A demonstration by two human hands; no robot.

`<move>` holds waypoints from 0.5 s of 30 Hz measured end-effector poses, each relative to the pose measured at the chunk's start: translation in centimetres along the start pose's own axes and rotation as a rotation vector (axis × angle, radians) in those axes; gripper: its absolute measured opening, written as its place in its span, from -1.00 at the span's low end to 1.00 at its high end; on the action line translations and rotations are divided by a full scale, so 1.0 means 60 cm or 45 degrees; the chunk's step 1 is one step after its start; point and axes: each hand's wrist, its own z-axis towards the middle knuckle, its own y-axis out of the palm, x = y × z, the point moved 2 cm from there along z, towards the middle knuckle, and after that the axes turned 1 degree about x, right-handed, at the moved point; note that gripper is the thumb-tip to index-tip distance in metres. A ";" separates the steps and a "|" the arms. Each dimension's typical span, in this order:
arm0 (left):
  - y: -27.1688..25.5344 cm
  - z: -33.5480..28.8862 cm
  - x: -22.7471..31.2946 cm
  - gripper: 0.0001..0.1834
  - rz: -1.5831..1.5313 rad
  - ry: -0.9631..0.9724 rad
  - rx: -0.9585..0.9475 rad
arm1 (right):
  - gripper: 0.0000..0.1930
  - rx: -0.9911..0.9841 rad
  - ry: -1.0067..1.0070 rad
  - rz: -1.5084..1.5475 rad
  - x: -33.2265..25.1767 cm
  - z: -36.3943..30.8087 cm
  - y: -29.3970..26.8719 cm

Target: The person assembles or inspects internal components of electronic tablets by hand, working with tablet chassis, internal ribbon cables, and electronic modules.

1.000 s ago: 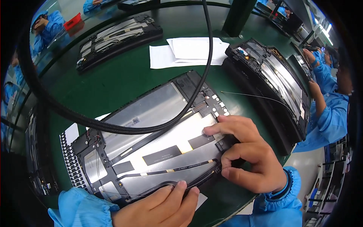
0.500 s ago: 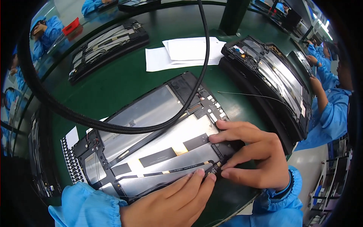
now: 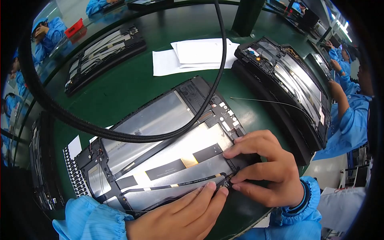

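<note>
An opened tablet (image 3: 172, 136) lies slanted in front of me, its silver battery panels, dark flat cables and a small circuit board (image 3: 226, 114) exposed. My left hand (image 3: 180, 214) rests along its near edge, fingers stretched out and fingertips by the lower right corner; the thumb is hidden. My right hand (image 3: 272, 172) is at that corner. Its index fingertip touches the tablet's frame, while thumb and middle finger come together on a tiny dark part beside the end of a black flat cable (image 3: 176, 185). The fingers cover what they pinch.
A thick black braided cable (image 3: 120, 136) loops over the tablet. White papers (image 3: 200, 56) lie beyond it. Similar opened tablets sit on black blocks at the far left (image 3: 104, 56) and right (image 3: 296, 84). A black-and-white strip (image 3: 76, 174) lies at left. People in blue work nearby.
My right hand has shifted slightly, its middle finger and thumb closing in at the tablet's corner. The left hand stays nearly in place. The tablet at the far left has slid a little left.
</note>
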 end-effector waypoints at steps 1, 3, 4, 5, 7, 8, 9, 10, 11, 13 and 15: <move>-0.001 0.003 0.001 -0.78 -0.008 0.000 -0.011 | -0.86 0.004 -0.018 -0.029 -0.001 0.001 0.000; -0.019 0.020 0.004 -0.79 0.001 -0.001 -0.023 | -0.86 0.032 -0.097 -0.103 -0.010 0.003 0.002; -0.037 0.033 0.010 -0.75 0.272 0.224 -0.339 | -0.86 0.064 -0.175 -0.179 -0.018 0.005 0.003; -0.038 0.037 0.011 -0.69 0.512 0.471 -0.647 | -0.86 0.070 -0.164 -0.202 -0.020 0.003 -0.001; -0.039 0.025 0.011 -0.68 0.503 0.457 -0.613 | -0.85 0.078 -0.221 -0.262 -0.028 0.005 -0.003; -0.046 0.018 0.013 -0.67 0.508 0.422 -0.586 | -0.87 0.135 -0.204 -0.187 -0.039 0.006 0.005; -0.052 0.012 0.011 -0.67 0.537 0.441 -0.579 | -0.87 0.156 -0.232 -0.194 -0.044 0.001 0.011; -0.060 0.010 0.009 -0.65 0.452 0.456 -0.626 | -0.87 0.194 -0.189 -0.170 -0.044 -0.003 0.016; -0.064 0.012 0.000 -0.62 0.360 0.479 -0.666 | -0.87 0.231 -0.143 -0.156 -0.043 -0.009 0.017; -0.079 0.020 -0.016 -0.69 0.246 0.337 -0.544 | -0.87 0.369 -0.096 -0.187 -0.052 -0.040 0.003; -0.099 0.043 -0.039 -0.66 0.400 0.249 -0.368 | -0.88 0.595 0.155 -0.238 -0.056 -0.092 -0.007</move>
